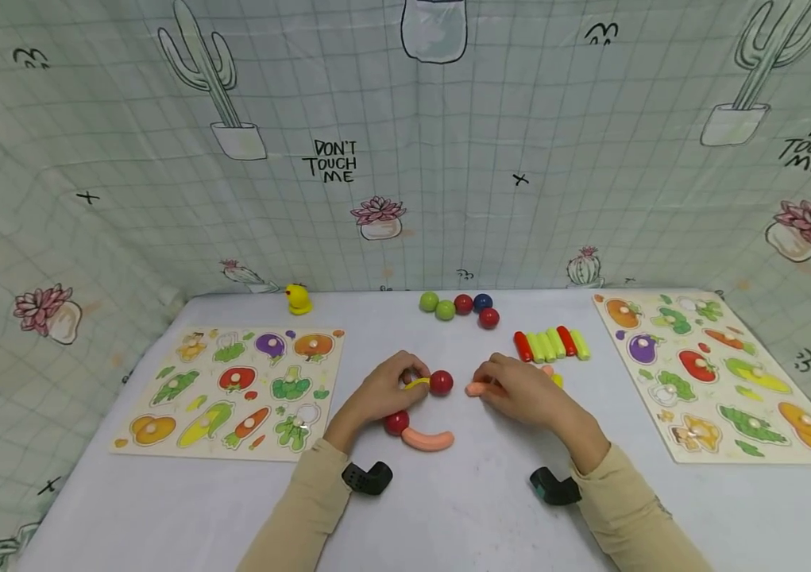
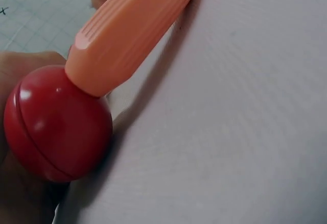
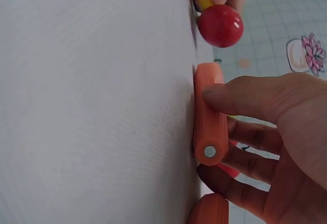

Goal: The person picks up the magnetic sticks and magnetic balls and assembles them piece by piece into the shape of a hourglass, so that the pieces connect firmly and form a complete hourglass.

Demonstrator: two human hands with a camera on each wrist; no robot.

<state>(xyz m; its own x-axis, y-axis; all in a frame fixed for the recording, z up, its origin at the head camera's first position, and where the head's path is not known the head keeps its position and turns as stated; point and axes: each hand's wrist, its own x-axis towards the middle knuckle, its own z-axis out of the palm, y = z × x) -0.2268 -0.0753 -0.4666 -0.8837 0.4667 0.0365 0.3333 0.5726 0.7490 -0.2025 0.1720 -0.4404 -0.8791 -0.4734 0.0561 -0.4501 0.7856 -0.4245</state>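
Note:
My left hand (image 1: pixel 387 391) pinches a yellow magnetic stick (image 1: pixel 417 383), whose right end meets a red ball (image 1: pixel 441 383). Just below that hand, another red ball (image 1: pixel 396 423) touches the end of a curved orange stick (image 1: pixel 428 439) on the table; the left wrist view shows this ball (image 2: pixel 59 124) and ribbed stick (image 2: pixel 122 35) up close. To the right of the upper ball, my right hand (image 1: pixel 519 391) holds a short orange stick (image 3: pixel 209 117) between thumb and fingers. A round metal disc shows in its end. A gap separates this stick from the ball.
Behind the right hand lie an orange and a yellow piece (image 1: pixel 557 380), partly hidden. Red and green sticks (image 1: pixel 551 344) form a row beyond. Several coloured balls (image 1: pixel 446 310) and a yellow duck (image 1: pixel 298 299) stand at the back. Vegetable puzzle boards (image 1: pixel 208 397) (image 1: pixel 723 373) flank the work area.

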